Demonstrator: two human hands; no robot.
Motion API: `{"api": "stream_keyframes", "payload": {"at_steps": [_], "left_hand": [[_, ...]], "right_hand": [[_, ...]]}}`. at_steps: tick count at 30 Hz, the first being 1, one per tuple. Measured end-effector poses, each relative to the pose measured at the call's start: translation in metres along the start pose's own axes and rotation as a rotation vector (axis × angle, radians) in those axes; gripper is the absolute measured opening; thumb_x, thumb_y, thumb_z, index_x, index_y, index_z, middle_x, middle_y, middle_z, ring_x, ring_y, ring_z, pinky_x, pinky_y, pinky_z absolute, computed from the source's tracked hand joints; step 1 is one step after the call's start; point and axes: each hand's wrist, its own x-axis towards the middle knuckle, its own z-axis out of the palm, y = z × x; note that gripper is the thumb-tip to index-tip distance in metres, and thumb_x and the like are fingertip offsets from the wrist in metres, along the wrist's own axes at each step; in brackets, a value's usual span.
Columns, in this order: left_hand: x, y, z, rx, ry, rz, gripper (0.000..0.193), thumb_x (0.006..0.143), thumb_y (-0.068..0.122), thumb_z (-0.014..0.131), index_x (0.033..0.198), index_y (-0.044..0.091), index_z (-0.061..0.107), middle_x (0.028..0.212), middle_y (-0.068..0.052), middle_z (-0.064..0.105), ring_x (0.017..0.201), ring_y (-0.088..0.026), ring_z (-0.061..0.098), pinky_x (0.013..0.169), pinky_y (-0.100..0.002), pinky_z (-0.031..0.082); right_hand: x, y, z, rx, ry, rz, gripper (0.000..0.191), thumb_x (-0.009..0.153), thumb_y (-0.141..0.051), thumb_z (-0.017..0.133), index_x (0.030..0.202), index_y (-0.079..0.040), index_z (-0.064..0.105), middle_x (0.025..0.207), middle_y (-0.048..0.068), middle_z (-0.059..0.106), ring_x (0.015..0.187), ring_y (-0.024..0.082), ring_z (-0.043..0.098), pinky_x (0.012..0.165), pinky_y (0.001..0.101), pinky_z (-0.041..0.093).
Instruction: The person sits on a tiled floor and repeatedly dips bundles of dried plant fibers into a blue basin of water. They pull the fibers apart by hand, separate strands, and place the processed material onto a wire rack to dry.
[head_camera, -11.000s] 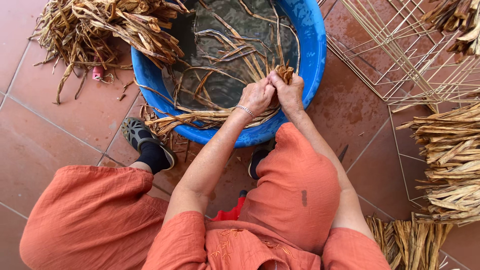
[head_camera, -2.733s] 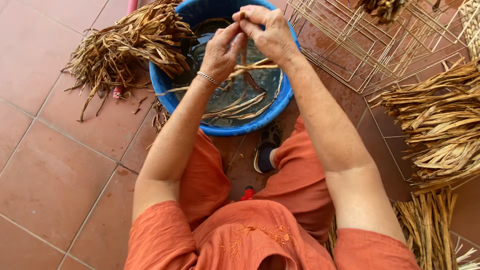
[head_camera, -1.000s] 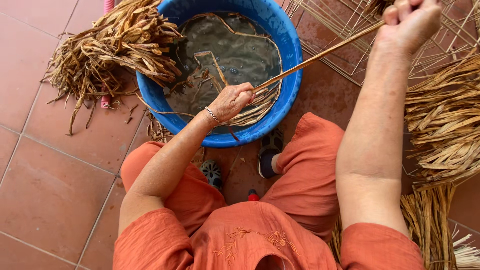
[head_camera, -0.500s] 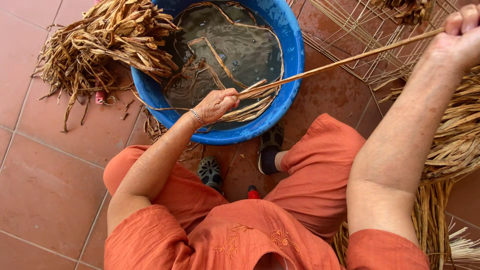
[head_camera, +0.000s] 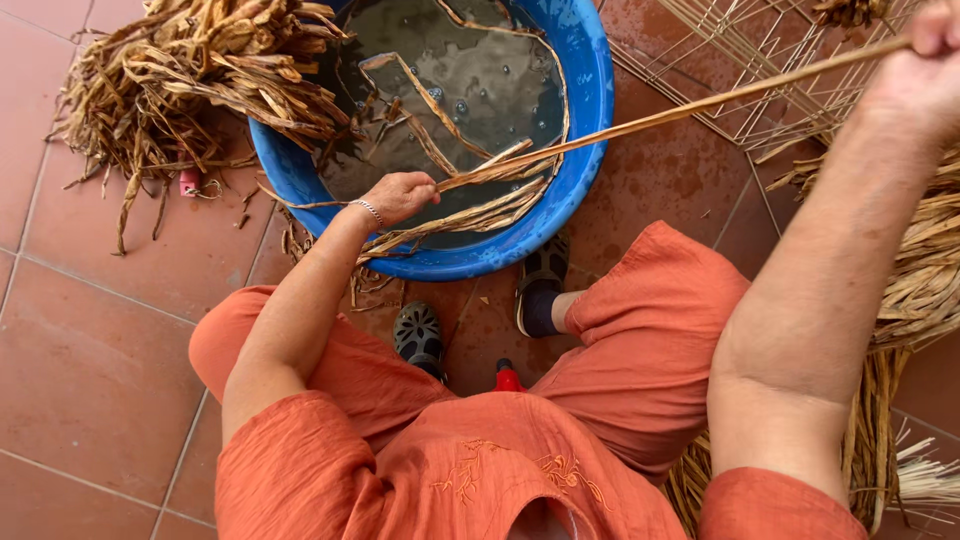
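Long reed strip (head_camera: 680, 108): now drawn taut from blue basin (head_camera: 590, 120), no longer bunched over the water. Left hand (head_camera: 400, 195) pinches its near end; right hand (head_camera: 925, 70), fist closed, pulls the far end.

The right hand (head_camera: 925, 60) is cut off by the top-right corner, so its grip on the long wet plant strip (head_camera: 690, 105) is not wholly visible (fingers mostly out of view). The round blue plastic basin (head_camera: 575, 170) loses its far rim past the top edge.
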Motion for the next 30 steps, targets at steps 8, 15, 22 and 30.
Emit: {"api": "stream_keyframes", "payload": {"at_steps": [8, 15, 22, 30], "left_hand": [[0.066, 0.02, 0.038, 0.76, 0.34, 0.107, 0.032, 0.086, 0.016, 0.062, 0.117, 0.014, 0.071, 0.133, -0.012, 0.059, 0.131, -0.031, 0.048, 0.11, -0.064, 0.027], [0.094, 0.037, 0.08, 0.759, 0.51, 0.123, 0.018, 0.094, 0.016, 0.061, 0.108, 0.017, 0.072, 0.109, -0.009, 0.072, 0.112, -0.029, 0.064, 0.105, -0.059, 0.037], [0.089, 0.027, 0.046, 0.472, 0.403, -0.099, 0.017, 0.085, 0.021, 0.066, 0.099, 0.012, 0.071, 0.106, -0.013, 0.073, 0.105, -0.033, 0.067, 0.092, -0.052, 0.047], [0.064, 0.084, 0.001, -0.839, 0.377, 0.316, 0.006, 0.091, 0.005, 0.067, 0.091, 0.003, 0.061, 0.086, -0.008, 0.075, 0.076, -0.012, 0.072, 0.069, -0.027, 0.058]], "right_hand": [[-0.095, 0.057, 0.076, -0.103, -0.238, 0.2, 0.025, 0.117, -0.012, 0.057, 0.094, -0.001, 0.054, 0.071, 0.009, 0.048, 0.052, 0.016, 0.037, 0.05, 0.0338, 0.032], [-0.101, 0.006, 0.103, -0.143, -0.254, 0.131, 0.025, 0.122, -0.015, 0.058, 0.102, 0.0, 0.055, 0.075, 0.011, 0.051, 0.054, 0.016, 0.04, 0.053, 0.0333, 0.035], [-0.118, 0.022, 0.134, -0.45, -0.398, 0.118, 0.011, 0.115, -0.009, 0.073, 0.108, -0.005, 0.066, 0.078, 0.003, 0.057, 0.049, 0.009, 0.047, 0.039, 0.0253, 0.038], [-0.162, 0.086, 0.179, -1.048, -0.569, 0.749, 0.028, 0.102, -0.032, 0.058, 0.107, -0.008, 0.071, 0.081, 0.003, 0.076, 0.051, 0.007, 0.057, 0.042, 0.023, 0.04]]}}
